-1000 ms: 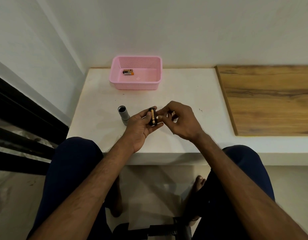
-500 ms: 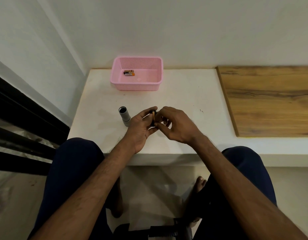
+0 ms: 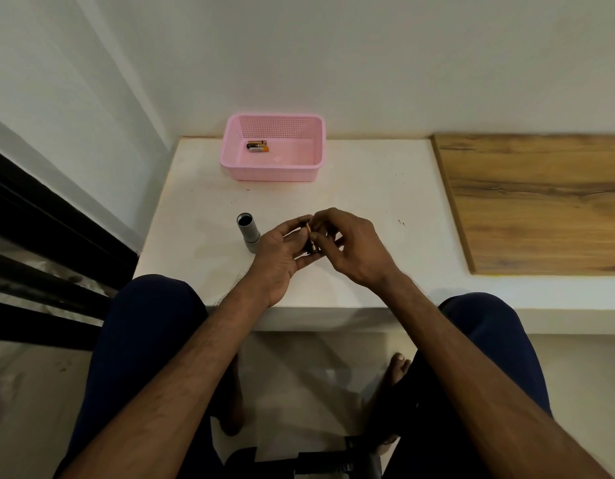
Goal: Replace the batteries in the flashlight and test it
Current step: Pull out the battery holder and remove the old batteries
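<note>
flashlight body (image 3: 248, 232): 1 | basket (image 3: 230, 160) batteries (image 3: 257, 147): 2 | hands: 2

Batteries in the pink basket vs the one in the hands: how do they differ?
The batteries in the basket lie flat, side by side and untouched, at the far end of the white table. The battery in the hands is off the table, roughly on end, pinched between the left hand and right hand, and mostly hidden. Both show dark and copper casing.
</note>
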